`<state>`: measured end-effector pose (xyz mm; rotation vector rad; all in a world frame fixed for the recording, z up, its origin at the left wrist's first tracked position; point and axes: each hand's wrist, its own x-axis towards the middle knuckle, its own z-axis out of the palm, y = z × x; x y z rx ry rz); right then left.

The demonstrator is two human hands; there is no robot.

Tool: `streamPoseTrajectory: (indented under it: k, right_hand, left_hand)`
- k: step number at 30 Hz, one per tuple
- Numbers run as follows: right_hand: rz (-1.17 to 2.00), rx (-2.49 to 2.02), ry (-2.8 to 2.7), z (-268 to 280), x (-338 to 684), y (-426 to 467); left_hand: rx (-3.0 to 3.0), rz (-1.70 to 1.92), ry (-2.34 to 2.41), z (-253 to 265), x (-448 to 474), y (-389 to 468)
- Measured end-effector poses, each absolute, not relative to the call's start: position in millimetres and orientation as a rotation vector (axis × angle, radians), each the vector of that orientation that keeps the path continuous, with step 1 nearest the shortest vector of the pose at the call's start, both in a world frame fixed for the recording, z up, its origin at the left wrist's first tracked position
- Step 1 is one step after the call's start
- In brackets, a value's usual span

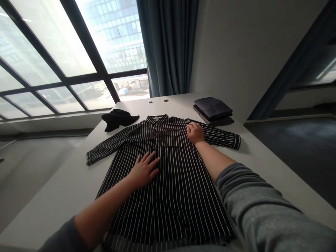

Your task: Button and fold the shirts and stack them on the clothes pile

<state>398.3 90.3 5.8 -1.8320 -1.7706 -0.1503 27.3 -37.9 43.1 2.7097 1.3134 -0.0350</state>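
A black shirt with white stripes (173,168) lies spread front up, its collar at the far end and both sleeves stretched out sideways. My left hand (144,170) rests on the middle of its front, fingers spread and palm down, beside the button line. At the shirt's right shoulder, near the sleeve seam, my right hand (194,132) has its fingers curled together on the cloth. The fingertips of that hand are partly hidden. Some creases run through the lower front, and the hem reaches the near edge of the view.
The shirt lies on a white table (262,175). A black hat-like cloth item (119,118) is at the far left, and a stack of folded dark clothes (213,107) at the far right. Beyond the table are a blue curtain (170,45) and a large window (120,35).
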Motion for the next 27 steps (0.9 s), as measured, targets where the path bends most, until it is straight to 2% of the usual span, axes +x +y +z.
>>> streamPoseTrajectory:
  k: [4,7,10,15,19,27]
  right_hand:
    - [-0.161,-1.744,-1.856,13,386,34]
    - [0.004,-1.641,-2.116,11,373,-22]
    - [0.249,-1.557,-2.392,8,363,-77]
    - [0.342,-1.358,-2.433,20,357,-172]
    - [0.585,-1.215,-2.55,22,363,-240]
    - [0.285,-1.355,-2.279,-2,397,-280]
  left_hand:
    - [2.664,-0.026,1.332,23,-30,-138]
    - [2.668,0.045,1.389,12,-45,-180]
    - [2.653,0.084,1.404,12,-49,-197]
    - [2.623,0.041,1.268,23,-83,-202]
    - [2.533,0.095,1.545,27,-134,-200]
    - [2.325,0.193,1.841,35,-197,-192]
